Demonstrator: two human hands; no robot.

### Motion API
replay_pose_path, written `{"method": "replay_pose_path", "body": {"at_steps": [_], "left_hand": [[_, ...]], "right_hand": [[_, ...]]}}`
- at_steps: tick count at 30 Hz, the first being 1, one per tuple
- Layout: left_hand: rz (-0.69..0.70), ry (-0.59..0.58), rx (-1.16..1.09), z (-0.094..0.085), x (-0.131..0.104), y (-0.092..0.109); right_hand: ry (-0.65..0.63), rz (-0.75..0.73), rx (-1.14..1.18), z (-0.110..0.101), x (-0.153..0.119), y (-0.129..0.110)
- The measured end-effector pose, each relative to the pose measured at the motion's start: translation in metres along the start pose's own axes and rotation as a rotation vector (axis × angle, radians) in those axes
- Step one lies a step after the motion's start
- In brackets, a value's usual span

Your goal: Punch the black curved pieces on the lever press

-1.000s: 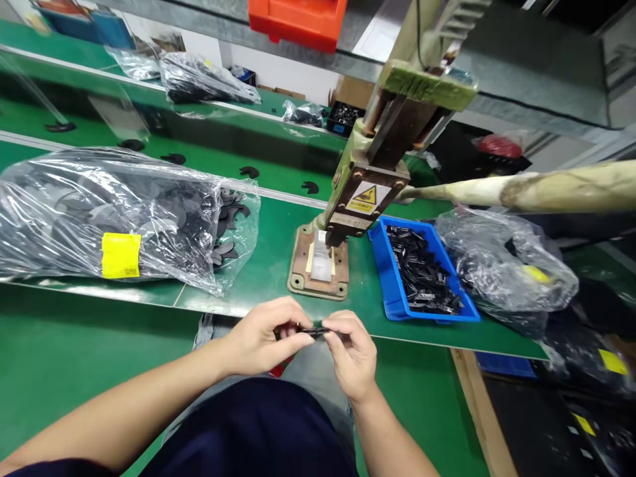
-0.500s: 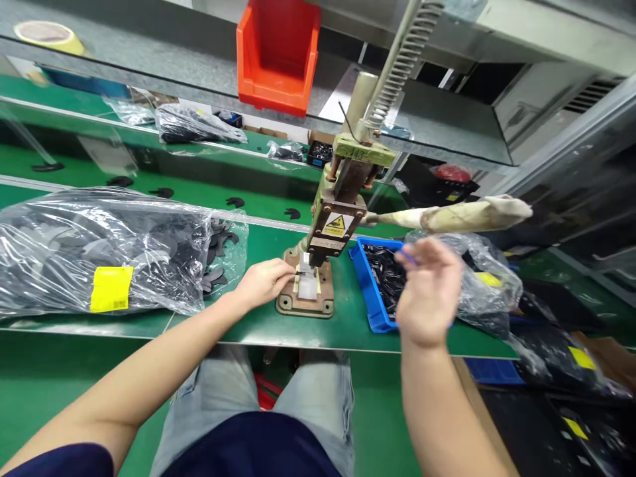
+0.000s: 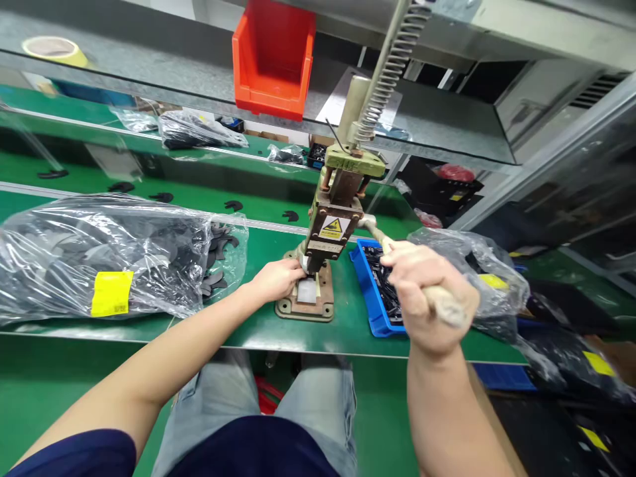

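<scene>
Bright, fairly even light, source out of frame. White glare streaks on left plastic bag; sheen on green bench. Right side dimmer, murky at near corner. Wide-angle stretch toward edges; right hand, far-left tape roll slightly soft.

In front of you stands a long bench with a green top, and its front edge is pale and straight. Beyond it, behind a light metal rail, there lies another long green surface. A grey shelf crosses above, and below it you can see a part of a pale wall. On your right, a slanting metal frame borders a dark, shiny panel. The floor is also green.
</scene>
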State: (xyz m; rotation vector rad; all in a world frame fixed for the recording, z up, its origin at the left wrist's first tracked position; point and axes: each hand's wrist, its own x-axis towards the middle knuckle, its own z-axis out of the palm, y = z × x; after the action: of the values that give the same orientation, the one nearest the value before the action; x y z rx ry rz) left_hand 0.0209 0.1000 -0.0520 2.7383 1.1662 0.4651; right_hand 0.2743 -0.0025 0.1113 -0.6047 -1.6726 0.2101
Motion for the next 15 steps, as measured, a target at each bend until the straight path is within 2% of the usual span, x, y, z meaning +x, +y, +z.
{"method": "replay_pose_path", "body": {"at_steps": [2, 5, 7, 9, 12, 15], "left_hand": [[0.000, 0.023, 0.005, 0.001, -0.001, 0.001], [0.014, 0.043, 0.009, 0.002, -0.002, 0.004], [0.030, 0.037, 0.001, 0.000, -0.002, 0.002], [-0.004, 0.021, 0.011, -0.008, -0.003, -0.009], [-0.252, -0.004, 0.132, -0.029, -0.009, -0.047], [-0.572, -0.055, 0.325, -0.055, -0.022, -0.104]], "right_hand": [[-0.025, -0.017, -0.064, 0.002, -0.030, 0.006], [0.020, -0.057, -0.133, 0.007, -0.068, 0.019], [0.070, -0.068, -0.144, 0.012, -0.083, 0.029], [0.115, -0.073, -0.138, 0.016, -0.089, 0.035], [0.150, -0.088, -0.131, 0.020, -0.087, 0.038], [0.198, -0.102, -0.124, 0.024, -0.084, 0.038]]}}
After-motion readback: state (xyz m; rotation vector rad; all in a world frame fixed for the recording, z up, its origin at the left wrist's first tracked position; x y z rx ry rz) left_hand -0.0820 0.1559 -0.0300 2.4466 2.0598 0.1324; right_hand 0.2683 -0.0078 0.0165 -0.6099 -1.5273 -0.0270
